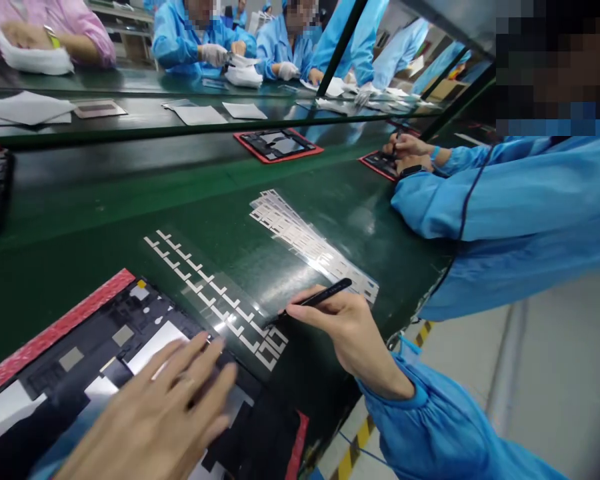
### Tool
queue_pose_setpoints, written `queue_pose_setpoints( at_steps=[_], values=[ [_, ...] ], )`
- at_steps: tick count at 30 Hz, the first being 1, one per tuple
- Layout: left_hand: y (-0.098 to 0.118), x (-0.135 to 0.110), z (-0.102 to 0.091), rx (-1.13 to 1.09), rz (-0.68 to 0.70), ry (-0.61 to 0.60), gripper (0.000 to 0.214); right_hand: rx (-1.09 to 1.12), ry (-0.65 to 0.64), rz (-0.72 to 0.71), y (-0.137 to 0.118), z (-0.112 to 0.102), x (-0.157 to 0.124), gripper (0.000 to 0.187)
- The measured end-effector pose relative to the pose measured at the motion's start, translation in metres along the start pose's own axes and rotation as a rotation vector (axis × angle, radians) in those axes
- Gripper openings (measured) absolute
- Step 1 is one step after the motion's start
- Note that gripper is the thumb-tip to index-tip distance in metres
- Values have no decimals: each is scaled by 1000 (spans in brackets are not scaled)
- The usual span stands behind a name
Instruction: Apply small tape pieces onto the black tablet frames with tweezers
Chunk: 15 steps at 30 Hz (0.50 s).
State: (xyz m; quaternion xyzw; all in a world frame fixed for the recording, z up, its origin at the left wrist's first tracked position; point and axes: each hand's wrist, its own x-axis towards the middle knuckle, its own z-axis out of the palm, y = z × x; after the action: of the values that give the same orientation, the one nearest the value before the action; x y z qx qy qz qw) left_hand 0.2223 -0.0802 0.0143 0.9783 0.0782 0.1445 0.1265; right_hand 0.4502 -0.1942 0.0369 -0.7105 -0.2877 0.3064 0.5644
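While the left hand (pixel 153 417), fingers (pixel 200 363) spread, lies over a black panel (pixel 80 353), the right hand (pixel 347 333) pinches a black pen-like tool (pixel 325 293) in its fingers (pixel 300 310), tip at white film strips (pixel 215 293) on the counter (pixel 330 220).

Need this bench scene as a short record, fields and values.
left hand: open, over black panel on red mat
right hand: holding pen-like tool, tip by film strips
surface: green bench
nearby: co-worker's hands at another panel
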Motion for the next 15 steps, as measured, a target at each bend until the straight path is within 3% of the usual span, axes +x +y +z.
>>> queue_pose_setpoints(
  at_steps=[3,5,15],
  values=[
    [6,39,10,173,223,-108,42,43,51,15,6,-2,2,8],
    [8,54,15,199,258,-128,45,73,70,37,8,-6,3,7],
    [8,48,16,142,231,-122,43,167,99,126,11,-15,6,9]
  ],
)
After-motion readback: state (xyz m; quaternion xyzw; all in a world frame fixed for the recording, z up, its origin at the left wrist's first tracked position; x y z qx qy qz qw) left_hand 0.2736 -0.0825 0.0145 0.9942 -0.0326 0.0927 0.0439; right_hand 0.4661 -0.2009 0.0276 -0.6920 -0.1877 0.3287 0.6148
